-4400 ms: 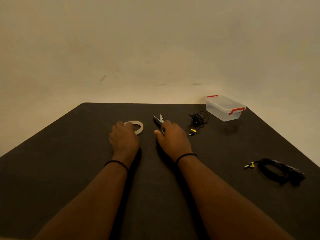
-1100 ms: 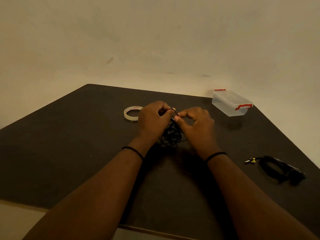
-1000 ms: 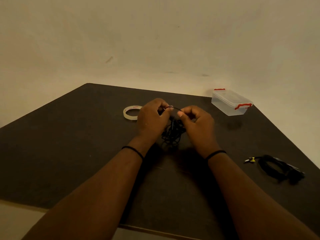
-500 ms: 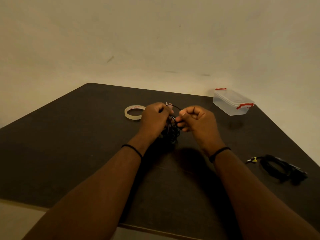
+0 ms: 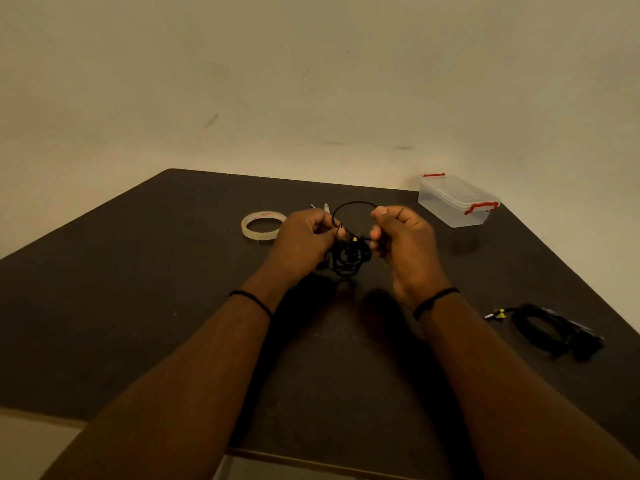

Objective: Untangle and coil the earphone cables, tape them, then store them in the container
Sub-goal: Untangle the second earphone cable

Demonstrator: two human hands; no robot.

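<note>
Meanwhile, lidded container (image 5: 456,201) sits shut, both hands pinching tangled earphones (image 5: 348,256).

Black tangled earphone cable (image 5: 348,259) showing small yellow tag at its top, bunched at table centre. Dark brown-black table (image 5: 138,289) looking matte, plain, no pattern. Tape roll (image 5: 263,226) at 11 o'clock from tangle appearing translucent cream, red lettering running on inner ring. Container (image 5: 457,202) at 2 o'clock showing clear plastic, red clips at both ends. Second cable coil (image 5: 550,329) at 4 o'clock lying black, yellow-marked plug at its left. Thin black bands circling both wrists. Wall (image 5: 311,81) glowing plain beige.
</note>
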